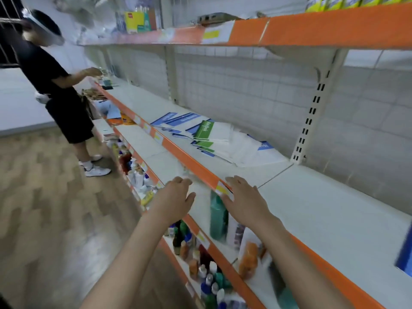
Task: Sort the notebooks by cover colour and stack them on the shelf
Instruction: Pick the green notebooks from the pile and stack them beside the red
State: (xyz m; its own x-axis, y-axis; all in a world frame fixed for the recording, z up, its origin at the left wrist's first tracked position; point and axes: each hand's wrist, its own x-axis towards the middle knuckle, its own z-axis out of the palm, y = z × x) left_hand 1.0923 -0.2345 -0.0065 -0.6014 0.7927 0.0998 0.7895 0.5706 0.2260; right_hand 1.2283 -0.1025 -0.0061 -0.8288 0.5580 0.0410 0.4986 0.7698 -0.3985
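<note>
Head view: both arms reach toward the orange-edged shelf [189, 160], left hand [176, 195] and right hand [243, 201] open and empty. Blue and green notebooks [200, 132] lie scattered at twelve o'clock, well apart. Sorting looks unstarted; next comes reaching farther to gather one colour.
</note>
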